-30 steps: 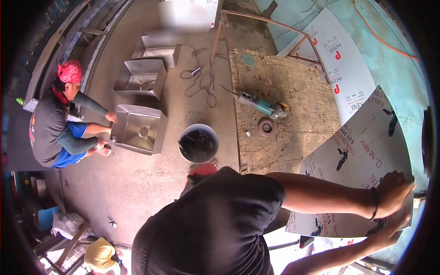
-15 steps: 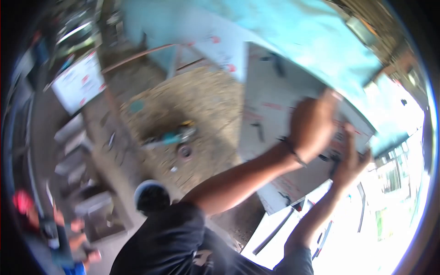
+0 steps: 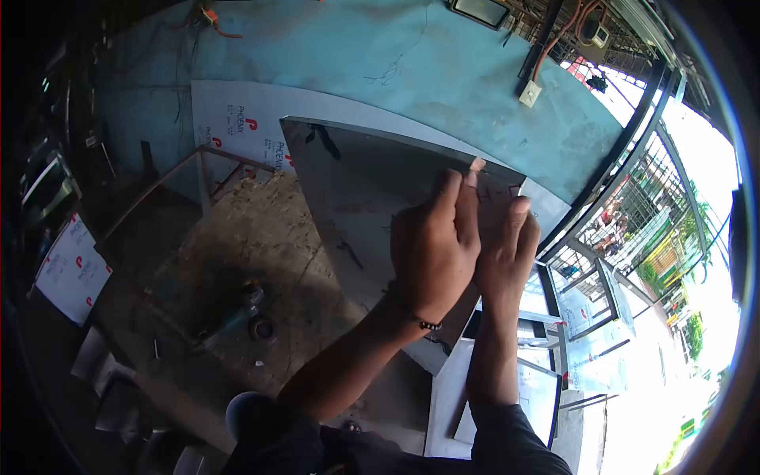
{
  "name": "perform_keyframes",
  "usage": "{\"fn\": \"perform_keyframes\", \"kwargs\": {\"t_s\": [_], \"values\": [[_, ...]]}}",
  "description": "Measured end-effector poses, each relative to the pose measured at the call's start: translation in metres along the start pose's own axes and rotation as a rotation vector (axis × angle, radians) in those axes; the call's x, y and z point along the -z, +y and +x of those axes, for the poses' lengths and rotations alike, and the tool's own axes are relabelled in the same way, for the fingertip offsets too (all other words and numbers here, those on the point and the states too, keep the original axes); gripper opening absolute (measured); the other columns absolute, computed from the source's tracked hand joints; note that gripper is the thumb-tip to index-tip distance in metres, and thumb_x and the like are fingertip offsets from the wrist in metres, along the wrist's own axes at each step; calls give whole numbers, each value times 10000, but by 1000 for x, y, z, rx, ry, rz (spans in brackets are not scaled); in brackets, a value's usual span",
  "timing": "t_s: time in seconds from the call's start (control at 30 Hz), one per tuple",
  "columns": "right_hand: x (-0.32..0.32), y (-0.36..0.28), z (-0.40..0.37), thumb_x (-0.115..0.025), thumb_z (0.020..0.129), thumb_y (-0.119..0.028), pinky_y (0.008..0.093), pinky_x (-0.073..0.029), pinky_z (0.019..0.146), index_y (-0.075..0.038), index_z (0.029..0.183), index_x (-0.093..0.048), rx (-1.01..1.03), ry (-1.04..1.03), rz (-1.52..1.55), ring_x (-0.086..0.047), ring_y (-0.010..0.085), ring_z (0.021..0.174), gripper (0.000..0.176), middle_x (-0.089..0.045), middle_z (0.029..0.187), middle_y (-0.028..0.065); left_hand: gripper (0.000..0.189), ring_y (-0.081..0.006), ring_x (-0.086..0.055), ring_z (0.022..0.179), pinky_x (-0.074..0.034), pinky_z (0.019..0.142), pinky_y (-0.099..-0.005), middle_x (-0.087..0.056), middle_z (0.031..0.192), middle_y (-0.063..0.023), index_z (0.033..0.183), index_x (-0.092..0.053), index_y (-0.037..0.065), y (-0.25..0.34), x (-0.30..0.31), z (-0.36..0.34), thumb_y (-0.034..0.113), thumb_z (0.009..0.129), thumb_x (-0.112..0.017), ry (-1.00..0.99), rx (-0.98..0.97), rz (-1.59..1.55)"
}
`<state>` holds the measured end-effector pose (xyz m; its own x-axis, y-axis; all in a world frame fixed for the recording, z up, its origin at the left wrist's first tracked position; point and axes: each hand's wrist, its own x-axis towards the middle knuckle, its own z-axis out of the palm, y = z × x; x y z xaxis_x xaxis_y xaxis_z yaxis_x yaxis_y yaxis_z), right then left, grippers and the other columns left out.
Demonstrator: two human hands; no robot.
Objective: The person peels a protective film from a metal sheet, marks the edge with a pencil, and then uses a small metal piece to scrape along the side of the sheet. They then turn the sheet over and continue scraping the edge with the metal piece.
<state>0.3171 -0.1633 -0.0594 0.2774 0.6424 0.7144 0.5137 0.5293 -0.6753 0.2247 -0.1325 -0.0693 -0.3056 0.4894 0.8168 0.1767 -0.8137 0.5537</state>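
A large grey sheet-metal panel (image 3: 356, 190) with a folded edge stands tilted in front of me. My left hand (image 3: 443, 249), with a beaded bracelet at its wrist, is closed near the panel's upper edge, its fingertips by the rim; what it grips is too small to make out. To its right, my right hand (image 3: 511, 249) is at the panel's right end, fingers bent together near the corner. Whatever lies between those fingers is hidden. Dark marks show on the panel's face.
A worn work table (image 3: 277, 229) bears a power tool (image 3: 237, 313) and a round disc (image 3: 262, 328). Behind stands a blue wall (image 3: 332, 47) with a socket (image 3: 530, 93). Metal frames (image 3: 606, 348) stand at the right, a printed sheet (image 3: 75, 269) at the left.
The view has turned, and the person at the lower left is out of sight. Both my hands now appear more upright and closer together; the right hand's fingers are more bent.
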Motion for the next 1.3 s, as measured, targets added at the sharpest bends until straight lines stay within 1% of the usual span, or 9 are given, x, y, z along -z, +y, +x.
{"fn": "perform_keyframes", "kwargs": {"t_s": [0.3,0.43,0.6,0.7,0.83,0.93,1.0,1.17,1.3], "values": [[4,13,4,-305,1064,-495,288,-473,733,51,1067,-598,42,-41,28,-574,150,805,619,-631,898,97,168,-134,-402,440,-349,440,-301,-566,619,-157,1008,-681,-13,8,-12,-4,83,991,-545,53,-102,-37],[0,-2,5,-311,1069,-478,306,-461,736,60,1013,-617,-48,-46,122,-564,169,781,622,-639,877,114,149,-201,-511,439,-362,449,-331,-559,616,-171,1004,-678,-5,6,-4,5,73,983,-552,-32,73,-5],[6,20,3,-373,1068,-421,325,-461,795,84,1151,-584,86,-17,-489,-566,212,892,554,-621,1036,168,174,-208,-512,465,-393,466,-316,-607,640,-164,1009,-681,-13,7,-2,5,79,993,-534,-41,18,-8],[1,-6,6,-466,1044,-282,376,-427,887,83,1334,-490,-212,-42,-4,-526,281,1019,467,-571,1164,201,133,-277,-571,479,-401,470,-320,-618,658,-167,995,-664,-7,11,-1,6,61,978,-551,-23,80,-49],[-9,-1,0,-404,1068,-386,282,-361,564,41,917,-618,115,76,140,-418,77,649,501,-571,721,2,152,-120,-441,474,-372,468,-297,-606,646,-157,937,-658,-25,9,5,-4,81,983,-561,-63,-66,58],[-2,-14,2,-741,893,-265,236,-487,645,66,1009,-666,-67,-68,130,-602,87,740,359,-693,850,63,210,-119,-400,470,-343,472,-302,-536,582,-115,950,-674,-19,-20,19,9,131,1007,-538,16,108,32],[0,-7,2,-765,870,-242,246,-498,630,60,992,-677,-58,-65,75,-611,91,718,337,-700,830,70,181,-301,-590,470,-387,440,-379,-574,579,-164,1070,-685,35,-55,26,16,121,987,-550,97,86,127],[5,-5,-2,-806,829,-224,255,-507,610,47,930,-689,-79,-8,-8,-623,100,658,312,-712,792,77,196,-335,-571,463,-382,448,-399,-569,573,-167,1030,-690,20,-130,53,46,136,995,-536,196,192,240],[2,-3,-2,-800,835,-217,249,-508,644,38,934,-690,-2,26,-35,-628,105,683,295,-713,811,79,262,-127,-359,506,-340,495,-319,-472,565,-112,1052,-701,0,-119,50,37,174,1016,-507,242,222,210]]}}
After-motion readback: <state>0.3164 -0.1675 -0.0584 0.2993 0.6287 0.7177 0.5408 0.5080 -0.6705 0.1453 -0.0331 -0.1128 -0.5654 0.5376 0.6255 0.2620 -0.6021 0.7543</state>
